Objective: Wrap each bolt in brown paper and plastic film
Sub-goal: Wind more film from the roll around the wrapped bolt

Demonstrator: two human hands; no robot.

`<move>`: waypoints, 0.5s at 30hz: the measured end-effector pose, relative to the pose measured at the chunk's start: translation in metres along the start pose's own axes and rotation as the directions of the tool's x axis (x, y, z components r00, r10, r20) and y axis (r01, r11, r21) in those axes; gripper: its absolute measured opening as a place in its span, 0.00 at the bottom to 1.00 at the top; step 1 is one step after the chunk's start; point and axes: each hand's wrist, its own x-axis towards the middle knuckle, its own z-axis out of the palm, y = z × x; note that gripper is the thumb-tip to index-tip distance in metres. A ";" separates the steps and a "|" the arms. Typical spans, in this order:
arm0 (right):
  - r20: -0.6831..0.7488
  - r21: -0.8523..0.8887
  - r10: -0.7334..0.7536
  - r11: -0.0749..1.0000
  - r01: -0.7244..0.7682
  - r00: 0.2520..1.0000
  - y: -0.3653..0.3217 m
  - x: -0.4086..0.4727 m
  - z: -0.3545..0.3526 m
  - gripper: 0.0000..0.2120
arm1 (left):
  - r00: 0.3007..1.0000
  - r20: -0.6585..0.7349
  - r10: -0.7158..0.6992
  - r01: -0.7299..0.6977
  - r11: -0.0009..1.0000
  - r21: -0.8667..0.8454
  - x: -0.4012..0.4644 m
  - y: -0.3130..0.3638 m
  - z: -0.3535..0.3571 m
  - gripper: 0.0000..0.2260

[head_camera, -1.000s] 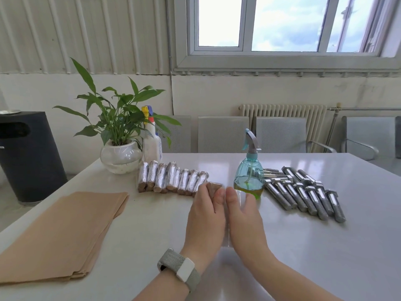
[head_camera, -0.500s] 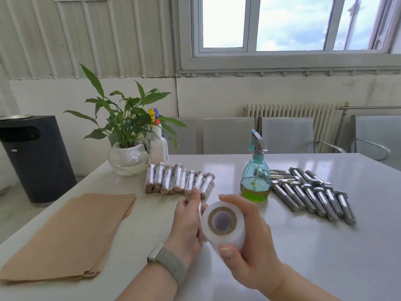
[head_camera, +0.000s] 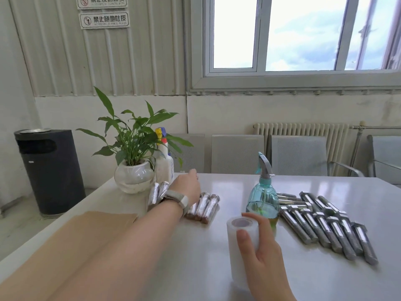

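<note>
A row of wrapped bolts [head_camera: 207, 205], shiny with film and brown at the ends, lies at the table's middle back. My left hand [head_camera: 187, 184] reaches out over that row, fingers pointing away from me, and my forearm hides the row's middle. My right hand [head_camera: 263, 255] grips a white roll of plastic film [head_camera: 240, 230] that stands upright on the table in front of me. Several bare steel bolts [head_camera: 325, 224] lie side by side at the right. A stack of brown paper sheets [head_camera: 104, 222] lies at the left, partly under my arm.
A teal spray bottle [head_camera: 263, 198] stands just behind the film roll. A potted plant [head_camera: 134, 177] and a white spray bottle [head_camera: 166, 165] stand at the back left of the white table [head_camera: 195, 257]. Grey chairs [head_camera: 236, 153] line the far side; a black bin [head_camera: 50, 170] stands on the floor at the left.
My left hand let go near the film roll and stretched forward over the wrapped bolts. My right hand turned the roll upright and lowered it to the table. The view tilted up.
</note>
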 end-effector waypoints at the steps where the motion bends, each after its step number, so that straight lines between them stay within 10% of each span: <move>1: -0.002 -0.003 -0.002 1.000 0.002 1.000 0.001 0.001 0.000 0.24 | 1.000 0.000 0.020 -0.020 0.995 0.095 0.008 -0.001 0.006 0.14; 6: -0.033 0.022 0.030 0.999 -0.029 0.999 0.006 0.011 -0.001 0.27 | 0.999 0.000 0.053 -0.048 0.901 0.431 0.023 0.000 0.040 0.15; 15: -0.001 0.000 0.066 0.998 -0.066 0.998 0.008 0.010 0.001 0.26 | 0.995 -0.071 -0.064 0.091 0.865 0.494 0.036 -0.011 0.061 0.15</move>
